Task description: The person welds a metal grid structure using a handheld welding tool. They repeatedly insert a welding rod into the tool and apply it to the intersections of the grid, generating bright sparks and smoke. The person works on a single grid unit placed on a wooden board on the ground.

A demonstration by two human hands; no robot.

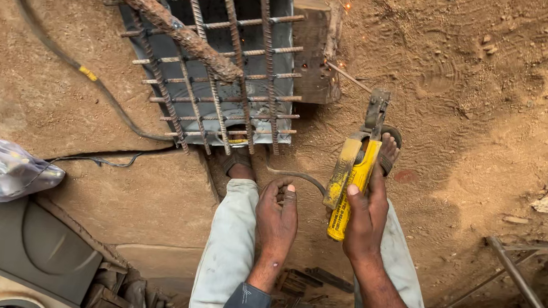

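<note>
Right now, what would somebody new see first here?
Probably the yellow welding clamp gripped in the right hand, pointing at the rebar grid lying on the dirt at the top. A few orange sparks glow past the grid's wooden block. The left hand hangs empty by the knee.

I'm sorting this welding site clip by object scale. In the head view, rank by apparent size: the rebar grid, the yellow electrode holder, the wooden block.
1. Rebar grid, clearly largest.
2. and 3. Wooden block and yellow electrode holder look alike; the holder, in the right hand, sits nearer the camera, so I leave them unranked.
</note>
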